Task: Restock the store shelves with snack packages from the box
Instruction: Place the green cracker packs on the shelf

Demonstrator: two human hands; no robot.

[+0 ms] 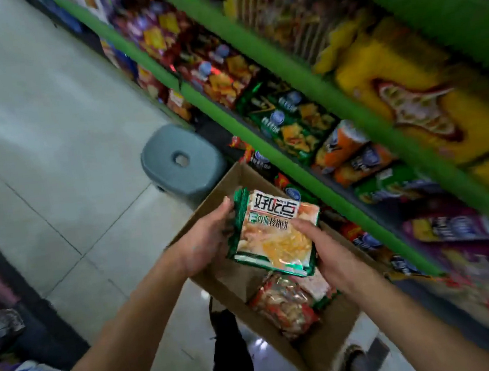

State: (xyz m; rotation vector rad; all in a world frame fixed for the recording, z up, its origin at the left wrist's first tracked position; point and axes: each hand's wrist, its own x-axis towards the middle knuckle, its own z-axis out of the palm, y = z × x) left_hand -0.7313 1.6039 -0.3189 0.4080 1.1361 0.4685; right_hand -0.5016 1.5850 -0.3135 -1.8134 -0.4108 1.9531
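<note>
As both hands grip the packets [273, 237], light, slippery and crushable: support along side edges, left hand [205, 244], right hand [328, 252].

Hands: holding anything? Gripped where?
Both grip a stack of green snack packages: left hand on its left edge, right hand at the lower right.

Small shop aisle, green-edged shelves [302, 87] crammed with bright snack bags [290, 119] just beyond the fingers, tiled floor [33, 133]
</note>
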